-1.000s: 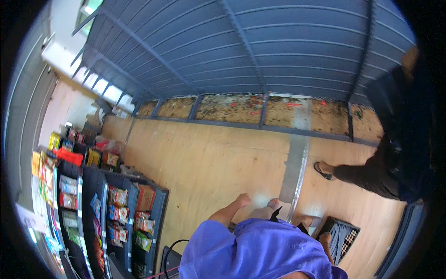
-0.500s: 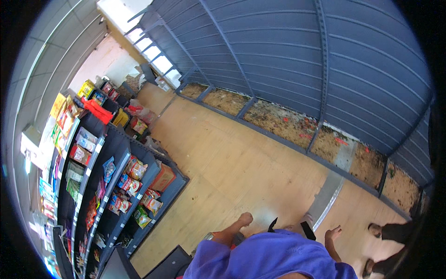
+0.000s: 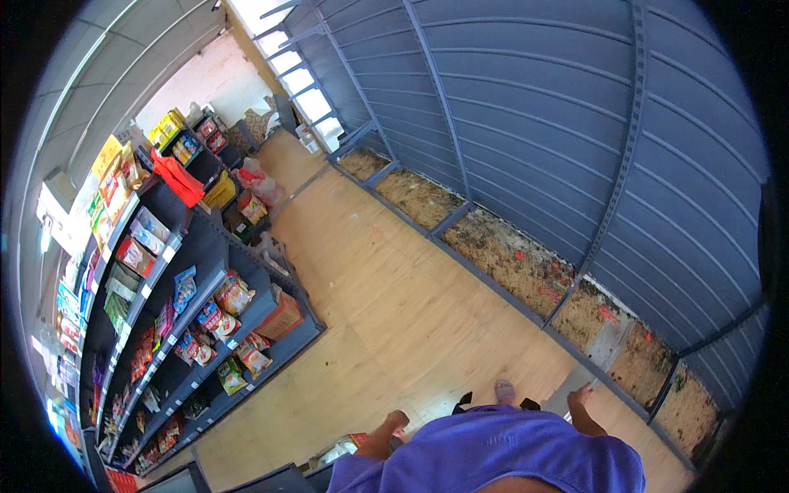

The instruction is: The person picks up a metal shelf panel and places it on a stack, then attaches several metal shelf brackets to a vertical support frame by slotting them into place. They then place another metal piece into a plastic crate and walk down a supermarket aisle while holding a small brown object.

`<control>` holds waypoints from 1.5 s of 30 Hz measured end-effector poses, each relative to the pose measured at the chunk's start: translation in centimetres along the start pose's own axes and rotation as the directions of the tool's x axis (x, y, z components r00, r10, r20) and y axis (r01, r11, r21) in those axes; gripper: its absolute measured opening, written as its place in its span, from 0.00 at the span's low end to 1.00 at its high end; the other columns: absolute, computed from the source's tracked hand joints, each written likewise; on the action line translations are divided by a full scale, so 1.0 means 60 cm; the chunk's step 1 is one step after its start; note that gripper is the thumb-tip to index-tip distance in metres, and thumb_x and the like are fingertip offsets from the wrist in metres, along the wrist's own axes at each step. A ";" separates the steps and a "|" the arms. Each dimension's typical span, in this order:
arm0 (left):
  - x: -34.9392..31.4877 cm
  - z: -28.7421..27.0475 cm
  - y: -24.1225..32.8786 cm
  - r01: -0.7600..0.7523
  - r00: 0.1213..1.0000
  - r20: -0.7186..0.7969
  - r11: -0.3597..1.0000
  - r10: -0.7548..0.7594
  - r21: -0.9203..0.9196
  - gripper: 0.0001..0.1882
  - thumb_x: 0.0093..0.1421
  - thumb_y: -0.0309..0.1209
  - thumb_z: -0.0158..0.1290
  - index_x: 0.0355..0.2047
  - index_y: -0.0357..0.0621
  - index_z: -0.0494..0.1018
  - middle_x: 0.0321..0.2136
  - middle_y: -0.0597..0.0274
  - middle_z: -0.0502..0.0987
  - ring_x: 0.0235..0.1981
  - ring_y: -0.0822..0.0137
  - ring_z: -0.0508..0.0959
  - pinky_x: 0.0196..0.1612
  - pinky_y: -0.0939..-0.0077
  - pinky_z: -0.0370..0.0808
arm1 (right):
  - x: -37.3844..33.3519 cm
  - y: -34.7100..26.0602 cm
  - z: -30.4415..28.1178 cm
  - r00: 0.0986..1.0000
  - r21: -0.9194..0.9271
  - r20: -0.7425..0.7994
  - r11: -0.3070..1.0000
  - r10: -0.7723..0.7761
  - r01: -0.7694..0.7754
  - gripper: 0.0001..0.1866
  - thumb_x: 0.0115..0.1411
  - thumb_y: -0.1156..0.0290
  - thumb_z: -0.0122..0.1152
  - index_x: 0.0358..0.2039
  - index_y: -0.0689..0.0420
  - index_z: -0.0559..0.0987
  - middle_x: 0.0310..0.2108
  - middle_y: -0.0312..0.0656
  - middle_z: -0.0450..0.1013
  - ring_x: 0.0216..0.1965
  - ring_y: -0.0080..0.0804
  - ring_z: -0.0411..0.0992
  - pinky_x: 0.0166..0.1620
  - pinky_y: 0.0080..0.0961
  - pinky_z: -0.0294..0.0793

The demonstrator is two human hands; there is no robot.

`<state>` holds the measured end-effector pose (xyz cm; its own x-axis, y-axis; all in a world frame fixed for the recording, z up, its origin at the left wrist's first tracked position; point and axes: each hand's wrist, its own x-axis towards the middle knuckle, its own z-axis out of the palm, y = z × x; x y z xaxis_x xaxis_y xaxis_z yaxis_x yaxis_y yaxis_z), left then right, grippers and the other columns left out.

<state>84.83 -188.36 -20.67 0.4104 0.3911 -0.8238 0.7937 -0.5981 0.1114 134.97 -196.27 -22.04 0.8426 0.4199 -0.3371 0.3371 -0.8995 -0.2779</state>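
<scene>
My left hand hangs at my left side, its fingers loosely curled, with nothing visible in it. Below and beside it lies a partly hidden pale bundle with a red edge. On the other side, my right hand is swung forward near the metal strip in the floor, curled and apparently holding nothing. Neither hand touches the shelving. Between them show my purple shirt and one sandalled foot on the wood-look floor.
To the left, dark shelves carry bagged snacks, with a cardboard box low at the end. A red cloth hangs farther back. Along the right runs bare grey shelving, its open base frame showing dirt and debris.
The view has shifted forward along the aisle. A foot has come into sight, the right hand has moved forward and curled, and the other person's dark-trousered legs have left the picture.
</scene>
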 end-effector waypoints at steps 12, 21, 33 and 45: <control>0.061 -0.173 -0.071 0.008 0.872 -0.226 0.474 -0.435 -0.881 0.16 0.44 0.35 0.40 0.31 0.41 0.69 0.31 0.52 0.70 0.34 0.61 0.70 0.38 0.74 0.66 | 0.153 -0.392 0.163 0.743 -0.037 0.413 0.806 -0.526 0.591 0.29 0.36 0.69 0.48 0.42 0.67 0.61 0.41 0.56 0.59 0.45 0.48 0.56 0.46 0.31 0.57; 0.035 -0.049 -0.380 0.189 0.971 -0.056 0.890 -0.233 -0.415 0.07 0.42 0.24 0.42 0.19 0.40 0.70 0.18 0.62 0.72 0.19 0.68 0.73 0.23 0.78 0.71 | 0.009 -0.724 0.223 0.467 0.162 0.462 0.589 -0.754 0.792 0.20 0.37 0.68 0.49 0.32 0.66 0.69 0.34 0.56 0.64 0.39 0.47 0.60 0.42 0.35 0.59; 0.157 -0.302 -0.680 0.069 0.838 -0.524 0.981 -0.154 -0.179 0.08 0.42 0.28 0.42 0.21 0.42 0.71 0.25 0.57 0.72 0.31 0.64 0.72 0.34 0.74 0.69 | 0.161 -0.858 0.370 0.176 -0.085 0.732 0.168 -0.658 0.982 0.08 0.41 0.65 0.47 0.12 0.54 0.68 0.15 0.42 0.62 0.20 0.37 0.62 0.22 0.33 0.59; 0.281 -0.179 -1.022 0.309 0.911 -0.052 0.762 -0.409 -0.569 0.11 0.41 0.33 0.43 0.22 0.44 0.72 0.25 0.55 0.71 0.30 0.57 0.71 0.35 0.69 0.67 | 0.147 -1.368 0.574 0.174 -0.091 0.725 0.158 -0.666 0.983 0.10 0.39 0.65 0.47 0.10 0.58 0.69 0.13 0.45 0.64 0.17 0.40 0.63 0.21 0.35 0.61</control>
<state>47.89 -137.58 -35.43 0.0733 0.6374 -0.7670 0.9871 0.0632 0.1468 100.28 -114.57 -33.18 -0.3829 0.7596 -0.5258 0.9198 0.2603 -0.2938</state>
